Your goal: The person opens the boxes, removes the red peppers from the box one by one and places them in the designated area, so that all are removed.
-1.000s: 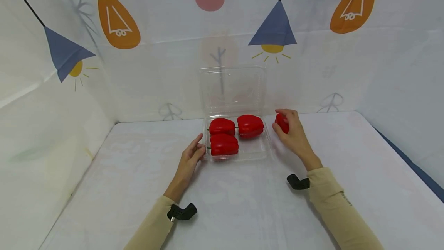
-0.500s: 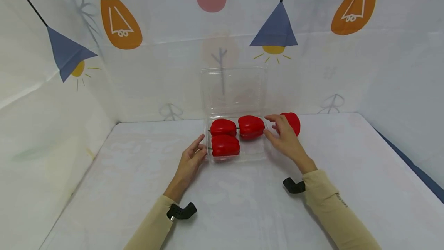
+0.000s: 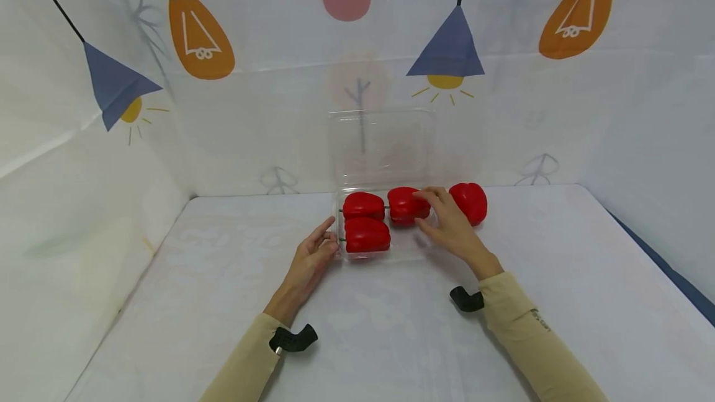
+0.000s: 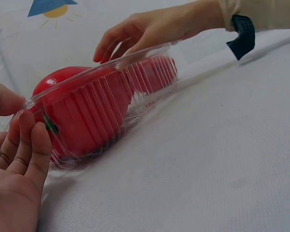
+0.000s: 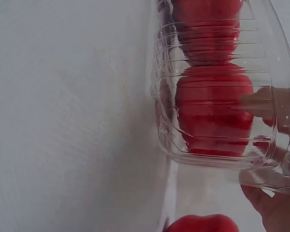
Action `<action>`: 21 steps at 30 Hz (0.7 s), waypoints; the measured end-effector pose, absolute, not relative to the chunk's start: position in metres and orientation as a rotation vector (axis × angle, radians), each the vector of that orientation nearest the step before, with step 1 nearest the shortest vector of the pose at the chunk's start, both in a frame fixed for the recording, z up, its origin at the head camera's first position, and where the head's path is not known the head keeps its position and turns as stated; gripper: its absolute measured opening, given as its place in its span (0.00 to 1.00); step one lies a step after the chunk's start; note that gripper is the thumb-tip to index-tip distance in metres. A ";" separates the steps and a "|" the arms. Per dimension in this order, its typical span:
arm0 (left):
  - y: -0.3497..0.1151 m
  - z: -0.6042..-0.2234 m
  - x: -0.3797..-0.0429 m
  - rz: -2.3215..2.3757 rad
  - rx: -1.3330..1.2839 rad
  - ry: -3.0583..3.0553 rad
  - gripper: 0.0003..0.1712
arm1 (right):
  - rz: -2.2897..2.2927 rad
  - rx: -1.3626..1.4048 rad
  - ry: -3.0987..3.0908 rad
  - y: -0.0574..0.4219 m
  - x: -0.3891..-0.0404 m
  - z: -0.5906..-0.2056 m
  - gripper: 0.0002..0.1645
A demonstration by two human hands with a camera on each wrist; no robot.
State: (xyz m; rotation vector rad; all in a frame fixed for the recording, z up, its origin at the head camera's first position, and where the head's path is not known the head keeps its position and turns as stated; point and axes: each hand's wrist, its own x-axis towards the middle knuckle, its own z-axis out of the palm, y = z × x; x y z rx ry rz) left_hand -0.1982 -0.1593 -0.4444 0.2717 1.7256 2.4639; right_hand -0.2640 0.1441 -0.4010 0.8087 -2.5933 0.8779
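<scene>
A clear plastic clamshell box (image 3: pixel 410 254) stands on the table with its lid (image 3: pixel 385 141) up. Inside lie a back-left red bell pepper (image 3: pixel 363 206), a front-left bell pepper (image 3: pixel 367 235) and a back-right bell pepper (image 3: pixel 400 206). My left hand (image 3: pixel 305 263) rests its fingers against the box's left side and rim corner, seen close up in the left wrist view. Over the box's right side, my right hand (image 3: pixel 454 229) has thumb and fingers spread about the back-right pepper's end. Another bell pepper (image 3: pixel 469 203) lies outside, just right of that hand.
The white table (image 3: pixel 380 340) meets a patterned cloth wall (image 3: pixel 262 123) close behind the box, and the raised lid stands near it. Another cloth wall (image 3: pixel 106 216) rises along the left edge. Each wrist carries a black strap mount (image 3: pixel 294 339).
My right hand has moved left from the loose pepper, across the box's right edge, to the back-right pepper. My left hand has stayed at the box's left side.
</scene>
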 end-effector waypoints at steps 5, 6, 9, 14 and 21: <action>-0.157 -0.444 -0.198 2.469 0.242 1.728 0.35 | 0.800 0.809 -2.609 0.142 -0.264 -0.400 0.35; -0.156 -0.444 -0.198 2.467 0.237 1.731 0.35 | 0.783 0.801 -2.612 0.141 -0.265 -0.400 0.35; -0.155 -0.443 -0.198 2.460 0.223 1.754 0.34 | 0.746 0.790 -2.623 0.137 -0.267 -0.400 0.36; -0.155 -0.442 -0.199 2.451 0.225 1.782 0.34 | 0.707 0.779 -2.642 0.130 -0.269 -0.399 0.39; -0.155 -0.441 -0.199 2.440 0.227 1.786 0.35 | 0.684 0.789 -2.647 0.125 -0.271 -0.401 0.40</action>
